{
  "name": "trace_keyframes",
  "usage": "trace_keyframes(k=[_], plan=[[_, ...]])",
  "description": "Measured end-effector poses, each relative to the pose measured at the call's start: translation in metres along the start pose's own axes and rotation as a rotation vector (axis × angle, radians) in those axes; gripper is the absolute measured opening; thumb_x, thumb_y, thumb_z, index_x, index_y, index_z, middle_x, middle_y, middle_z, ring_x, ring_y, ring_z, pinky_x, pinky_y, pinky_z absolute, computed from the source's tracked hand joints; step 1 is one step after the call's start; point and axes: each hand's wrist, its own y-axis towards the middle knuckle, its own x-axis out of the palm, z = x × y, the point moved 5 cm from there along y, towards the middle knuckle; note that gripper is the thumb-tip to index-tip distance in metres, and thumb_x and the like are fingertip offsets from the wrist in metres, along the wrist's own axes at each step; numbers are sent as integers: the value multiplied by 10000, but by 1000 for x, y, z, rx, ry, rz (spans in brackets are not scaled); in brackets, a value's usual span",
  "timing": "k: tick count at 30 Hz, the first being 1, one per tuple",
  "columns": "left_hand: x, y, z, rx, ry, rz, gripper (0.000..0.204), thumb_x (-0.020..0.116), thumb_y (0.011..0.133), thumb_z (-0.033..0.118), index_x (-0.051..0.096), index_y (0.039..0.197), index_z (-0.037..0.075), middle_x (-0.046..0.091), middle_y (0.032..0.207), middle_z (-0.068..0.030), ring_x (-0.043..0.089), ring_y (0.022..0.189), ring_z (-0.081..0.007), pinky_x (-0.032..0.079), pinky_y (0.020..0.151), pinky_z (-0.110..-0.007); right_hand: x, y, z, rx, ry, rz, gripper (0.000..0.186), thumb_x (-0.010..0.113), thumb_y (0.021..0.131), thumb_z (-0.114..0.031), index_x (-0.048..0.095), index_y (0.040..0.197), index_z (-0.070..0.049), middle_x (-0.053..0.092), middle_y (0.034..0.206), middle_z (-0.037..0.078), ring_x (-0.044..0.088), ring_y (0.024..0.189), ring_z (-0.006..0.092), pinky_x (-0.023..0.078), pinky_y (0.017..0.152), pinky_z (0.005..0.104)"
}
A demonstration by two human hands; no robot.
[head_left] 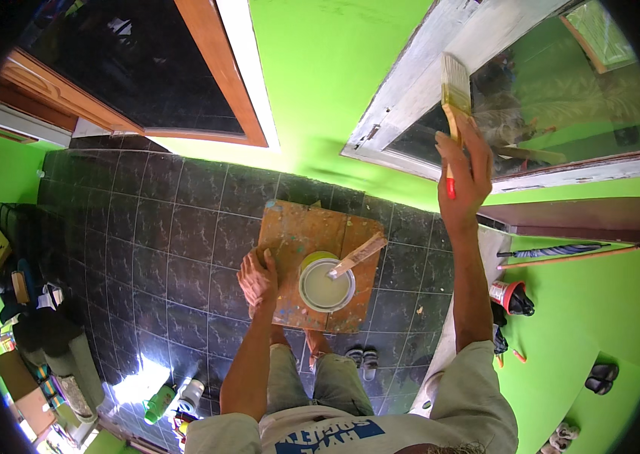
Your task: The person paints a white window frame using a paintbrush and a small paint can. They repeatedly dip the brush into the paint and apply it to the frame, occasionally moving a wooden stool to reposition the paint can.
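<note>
My right hand (pixel 465 163) is raised at the upper right, closed around the wooden handle of a flat paintbrush (pixel 456 87). Its pale bristles lie against the white-painted frame (pixel 399 91) of a glass pane; the handle's end is red. Lower down, my left hand (pixel 258 278) grips the left edge of a paint-spotted wooden tabletop (pixel 297 219). On that top stands an open round can of whitish paint (pixel 326 287). A flat wooden stick (pixel 359 253) lies across the can's rim, one end over the paint.
Dark tiles (pixel 161 257) cover the floor. An orange-brown door frame (pixel 222 68) stands at the upper left beside the green wall (pixel 312 68). Against the right wall are an umbrella (pixel 554 250) and a red bucket (pixel 513 295). Sandals (pixel 369 363) and a green bottle (pixel 159 405) lie lower down.
</note>
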Motion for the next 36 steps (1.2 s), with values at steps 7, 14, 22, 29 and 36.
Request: trace_keyframes(k=[7,14,22,29,36], plan=[[8,2,4,29,14,-20,316,566,1030,375,628,1168,98,692,1076,-120,659,1016,-341,492,865,-487,77,-103,25,108,-23,-283,269,730,843,29,739,1088,-82,617,1391,90,581,1290,357,537,1029,435],[7,2,1,19,13,-16,298,575,1026,362,625,1164,103,695,1063,-119,659,1019,-347,494,865,-492,97,-131,23,168,114,-526,255,740,843,-2,722,1083,-87,649,1321,80,640,1183,316,563,945,424],[2,2,13,38,-35,-2,281,587,1018,346,629,1156,105,696,1076,-124,658,1021,-351,493,869,-494,8,5,27,165,67,-331,259,773,848,-22,736,1086,-116,714,1200,86,688,1084,313,563,904,407],[1,1,3,35,-20,-5,297,568,1029,361,636,1158,103,695,1087,-128,657,1023,-351,492,866,-492,-87,128,2,-42,-24,-118,261,729,896,19,742,1130,-96,724,1223,101,704,1117,251,568,933,365],[0,1,8,9,-11,-26,360,513,1056,402,633,1152,76,699,1065,-161,656,1030,-383,491,874,-513,-97,130,6,-174,-115,75,305,727,819,-15,749,1086,-161,697,1242,57,656,1165,294,562,949,395]])
